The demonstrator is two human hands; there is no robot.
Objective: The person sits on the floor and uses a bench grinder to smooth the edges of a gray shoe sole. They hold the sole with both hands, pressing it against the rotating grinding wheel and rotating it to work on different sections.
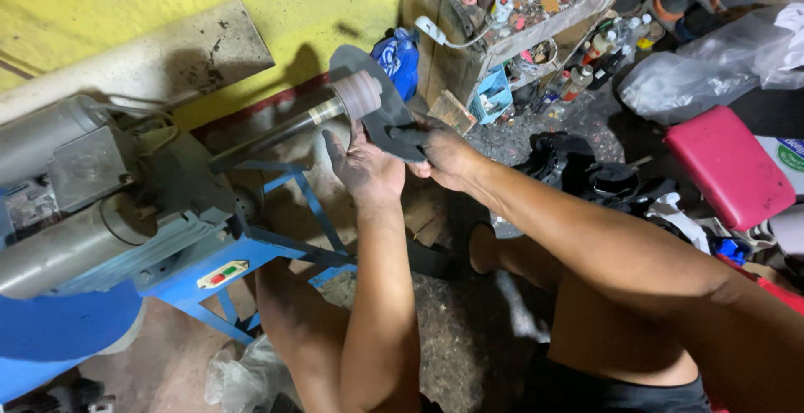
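Left hand (366, 167): grip clenched on the flat dark-grey rubber sole piece (381, 107), from below.
Right hand (445, 157): grip grasping the same piece at its 4 o'clock edge.
Sole piece: pressed against the pinkish sanding drum (358, 95) on the grey motor shaft (276, 132).
Blue metal stand (276, 250): 8 o'clock of the hands.

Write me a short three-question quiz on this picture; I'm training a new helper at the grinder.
1. True or false: both hands hold the dark sole against the drum.
2. Which hand grips the sole's end nearest the pink stool? A) left hand B) right hand
3. Fill in: the motor sits on a ___ frame.

Key: 1 true; 2 B; 3 blue.
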